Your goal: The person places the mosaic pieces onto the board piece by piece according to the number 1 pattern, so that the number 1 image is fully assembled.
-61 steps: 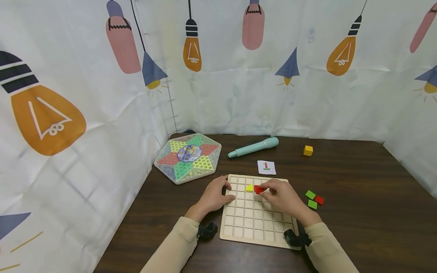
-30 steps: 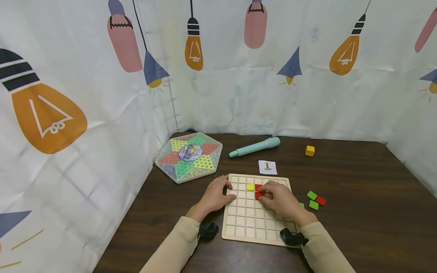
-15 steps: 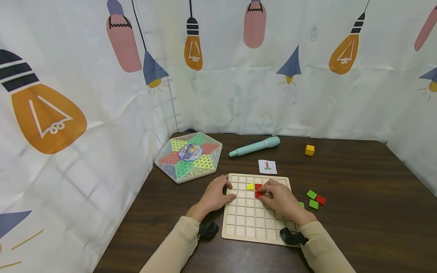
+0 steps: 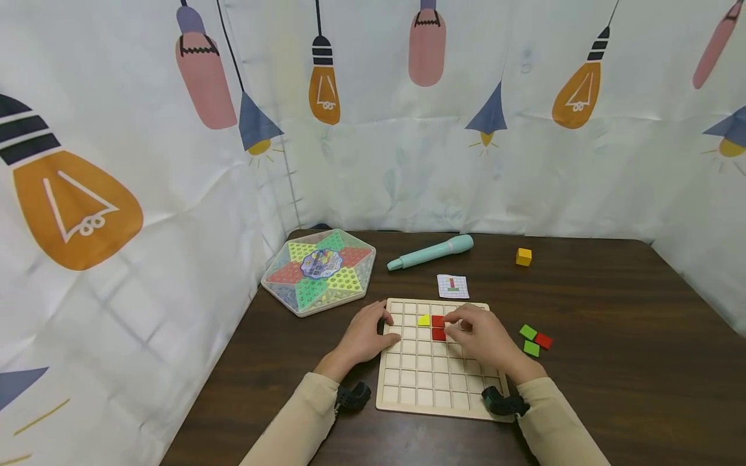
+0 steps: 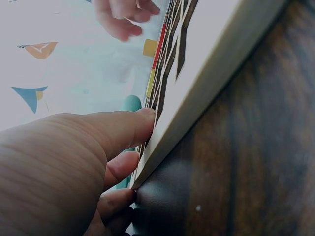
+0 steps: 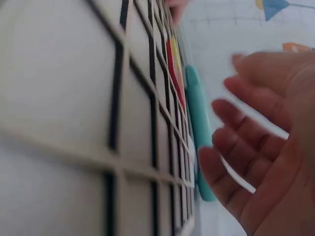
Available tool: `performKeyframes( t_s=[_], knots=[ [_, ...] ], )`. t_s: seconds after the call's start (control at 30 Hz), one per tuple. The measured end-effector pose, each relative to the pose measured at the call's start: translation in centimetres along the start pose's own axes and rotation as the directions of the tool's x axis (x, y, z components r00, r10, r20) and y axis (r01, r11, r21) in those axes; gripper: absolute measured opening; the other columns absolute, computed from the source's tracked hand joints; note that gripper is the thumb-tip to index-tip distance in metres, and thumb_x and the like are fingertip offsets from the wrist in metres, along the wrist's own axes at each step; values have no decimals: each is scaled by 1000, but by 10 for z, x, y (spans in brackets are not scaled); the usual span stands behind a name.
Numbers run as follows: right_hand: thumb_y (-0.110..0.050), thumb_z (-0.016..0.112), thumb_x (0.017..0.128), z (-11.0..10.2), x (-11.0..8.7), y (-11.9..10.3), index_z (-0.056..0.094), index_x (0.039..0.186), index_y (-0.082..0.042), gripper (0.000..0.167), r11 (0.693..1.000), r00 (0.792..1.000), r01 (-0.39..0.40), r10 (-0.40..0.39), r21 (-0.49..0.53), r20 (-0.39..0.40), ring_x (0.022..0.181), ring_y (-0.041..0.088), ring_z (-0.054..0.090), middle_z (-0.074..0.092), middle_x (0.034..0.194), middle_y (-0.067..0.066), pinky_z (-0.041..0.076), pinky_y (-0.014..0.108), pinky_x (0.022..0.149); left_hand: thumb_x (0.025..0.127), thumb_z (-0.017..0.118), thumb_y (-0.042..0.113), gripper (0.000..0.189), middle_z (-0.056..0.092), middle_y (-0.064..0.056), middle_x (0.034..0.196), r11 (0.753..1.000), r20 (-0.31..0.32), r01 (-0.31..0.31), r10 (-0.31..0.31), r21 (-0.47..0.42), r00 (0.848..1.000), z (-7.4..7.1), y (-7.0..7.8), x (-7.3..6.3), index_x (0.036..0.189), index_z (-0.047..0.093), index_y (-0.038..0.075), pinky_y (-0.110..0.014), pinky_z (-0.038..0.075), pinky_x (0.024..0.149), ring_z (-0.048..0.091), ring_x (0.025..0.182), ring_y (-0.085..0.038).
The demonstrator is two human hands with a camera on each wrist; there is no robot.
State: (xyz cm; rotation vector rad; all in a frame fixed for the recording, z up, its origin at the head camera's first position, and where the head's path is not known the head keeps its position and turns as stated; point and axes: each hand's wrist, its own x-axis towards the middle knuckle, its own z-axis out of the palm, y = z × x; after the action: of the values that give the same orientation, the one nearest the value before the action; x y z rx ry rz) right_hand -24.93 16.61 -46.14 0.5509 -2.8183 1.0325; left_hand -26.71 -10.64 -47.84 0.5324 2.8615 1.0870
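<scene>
Seemingly mid tile-laying

Two red tiles (image 4: 438, 333) lie toward the board's (image 4: 408, 377) twelve o'clock; the right hand (image 4: 480, 333) grasps nothing, the left hand (image 4: 362, 333) rests unclenched at nine. Next probably calls for fetching a green tile (image 4: 531, 348), off at three.

Red tiles (image 4: 438, 334), yellow tile (image 4: 424, 320), on gridded board (image 4: 425, 378)

Dark brown wood-grain desk (image 4: 629, 362). Lying flat on it, near the middle, a pale wooden grid board (image 4: 416, 377); just beyond, a small printed card (image 4: 452, 286); farther back, a slanting teal stick (image 4: 430, 252); at left, a hexagonal case (image 4: 318, 272); back right, a yellow cube (image 4: 523, 257); right of the board, two green tiles (image 4: 531, 348) and one red tile (image 4: 543, 340), close together.
</scene>
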Motion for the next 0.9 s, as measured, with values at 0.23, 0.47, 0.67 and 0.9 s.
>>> performKeyframes(
  t_s=[0.23, 0.47, 0.67, 0.9],
  knots=[
    [-22, 70, 92, -32, -7, 12, 71, 114, -12, 24, 998, 997, -13, 18, 61, -70, 89, 18, 58, 67, 110, -1, 52, 37, 76, 87, 74, 28, 21, 39, -14, 152, 1000, -3, 6, -6, -1, 1000, 0, 0, 0, 93, 60, 15, -56, 28, 112, 31, 142, -36],
    [-27, 64, 97, -57, -17, 31, 67, 121, -8, 31, 996, 993, -79, 82, 29, -85, 95, 23, 62, 66, 115, 8, 54, 40, 78, 86, 76, 28, 23, 40, -13, 152, 1000, -6, 20, -20, 13, 1000, 0, 2, 1, 93, 59, 14, -56, 29, 112, 31, 142, -35],
    [-30, 61, 98, -70, -23, 39, 66, 122, -6, 35, 993, 989, -113, 116, 31, -90, 97, 27, 62, 66, 117, 11, 54, 42, 79, 86, 75, 28, 22, 41, -14, 151, 1000, -12, 15, -15, 10, 1000, 1, 2, 1, 92, 59, 14, -56, 29, 112, 32, 142, -36],
    [-33, 62, 97, -71, -28, 54, 67, 121, -6, 36, 993, 992, -117, 118, 11, -53, 99, 28, 63, 66, 117, 11, 55, 42, 78, 86, 76, 29, 24, 41, -11, 152, 999, -18, 27, -27, 22, 999, 2, 2, 1, 93, 59, 14, -54, 28, 114, 32, 142, -34]
  ],
)
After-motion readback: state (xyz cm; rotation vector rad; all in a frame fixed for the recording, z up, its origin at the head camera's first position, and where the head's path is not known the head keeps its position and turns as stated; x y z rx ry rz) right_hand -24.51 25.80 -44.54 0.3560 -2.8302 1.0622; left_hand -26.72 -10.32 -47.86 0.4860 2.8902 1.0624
